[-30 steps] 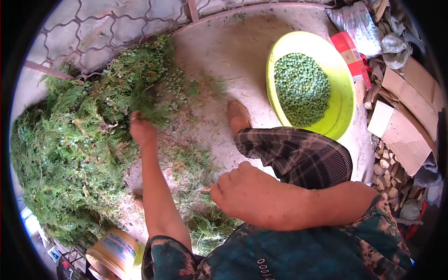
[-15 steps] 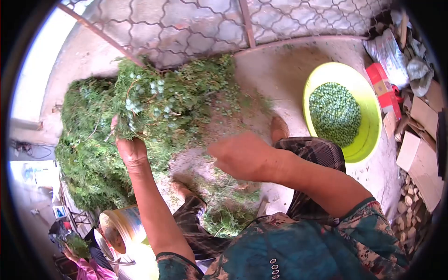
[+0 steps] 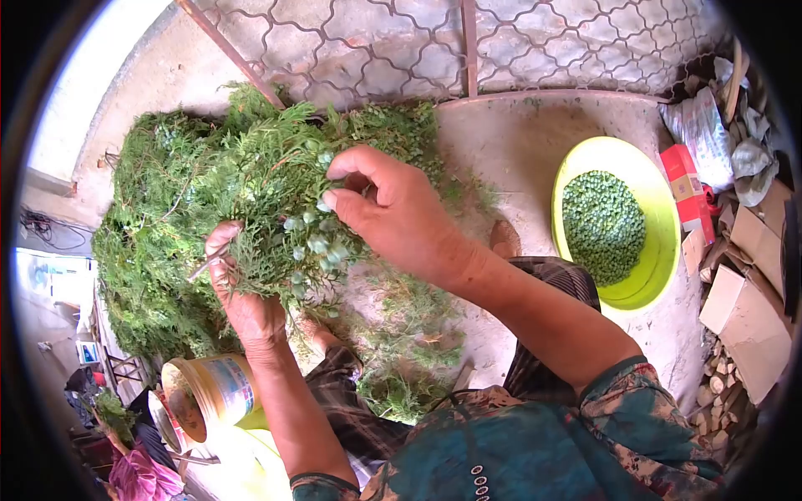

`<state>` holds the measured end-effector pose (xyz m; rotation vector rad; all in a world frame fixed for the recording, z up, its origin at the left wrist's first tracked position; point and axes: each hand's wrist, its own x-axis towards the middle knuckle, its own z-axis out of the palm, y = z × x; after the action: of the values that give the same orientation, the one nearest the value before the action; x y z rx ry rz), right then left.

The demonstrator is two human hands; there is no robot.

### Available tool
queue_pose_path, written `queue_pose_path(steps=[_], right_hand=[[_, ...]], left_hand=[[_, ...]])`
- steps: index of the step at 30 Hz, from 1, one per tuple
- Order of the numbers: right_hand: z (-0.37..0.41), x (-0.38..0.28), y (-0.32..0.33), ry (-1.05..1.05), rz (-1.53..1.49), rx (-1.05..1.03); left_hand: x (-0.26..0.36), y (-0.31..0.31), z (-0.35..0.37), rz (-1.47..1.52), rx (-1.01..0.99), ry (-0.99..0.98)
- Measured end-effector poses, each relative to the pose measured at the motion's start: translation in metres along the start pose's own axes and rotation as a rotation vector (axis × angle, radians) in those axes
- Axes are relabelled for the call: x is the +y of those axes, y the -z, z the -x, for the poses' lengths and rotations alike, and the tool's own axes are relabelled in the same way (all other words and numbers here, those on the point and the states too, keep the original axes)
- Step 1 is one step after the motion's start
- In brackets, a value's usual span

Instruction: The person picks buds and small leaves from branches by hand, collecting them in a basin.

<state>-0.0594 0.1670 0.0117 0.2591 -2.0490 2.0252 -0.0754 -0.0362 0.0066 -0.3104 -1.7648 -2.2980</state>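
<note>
My left hand (image 3: 242, 280) is closed around the stem of a leafy evergreen sprig (image 3: 259, 242), which looks like arborvitae. Pale blue-green seed cones (image 3: 317, 245) hang in clusters along its right side. Curled at the upper right of the sprig is my right hand (image 3: 393, 204), thumb and forefinger bent together at a cone (image 3: 324, 205). Behind both hands spreads a big heap of cut evergreen branches (image 3: 154, 213).
A yellow-green basin (image 3: 660, 271) on the right holds many picked cones (image 3: 603, 225). Beyond it are a red box (image 3: 687, 185), cardboard (image 3: 748, 326) and firewood. A bucket (image 3: 221, 388) stands lower left, near another person's pink sleeve (image 3: 144, 474). Wire fencing (image 3: 401, 50) runs along the back.
My right hand has moved up and left, from above the floor to the sprig. The sprig has come lower and nearer to me, its cones now turned to the right.
</note>
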Motion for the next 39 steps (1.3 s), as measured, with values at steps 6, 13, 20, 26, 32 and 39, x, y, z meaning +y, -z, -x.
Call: queue_pose_path(steps=[6,13,20,26,32,39], right_hand=[[-0.009,-0.007,0.005,0.076,0.123,0.166],[-0.018,0.003,0.000,0.256,0.190,0.075],[-0.016,-0.011,0.016,0.031,-0.009,-0.023],[-0.029,-0.016,0.053,-0.398,-0.999,0.172],[-0.014,-0.019,0.033,-0.246,-0.151,-0.185],[-0.013,-0.003,0.020,0.115,0.479,-0.196]], left_hand=[[0.007,0.008,0.007,-0.018,-0.034,-0.011],[0.009,0.007,0.014,-0.071,0.007,0.013],[0.005,0.010,0.014,0.008,0.119,0.082],[0.005,0.026,0.012,0.098,0.113,0.142],[0.015,0.005,0.020,0.055,0.087,0.191],[0.015,-0.015,0.022,0.039,0.015,0.193]])
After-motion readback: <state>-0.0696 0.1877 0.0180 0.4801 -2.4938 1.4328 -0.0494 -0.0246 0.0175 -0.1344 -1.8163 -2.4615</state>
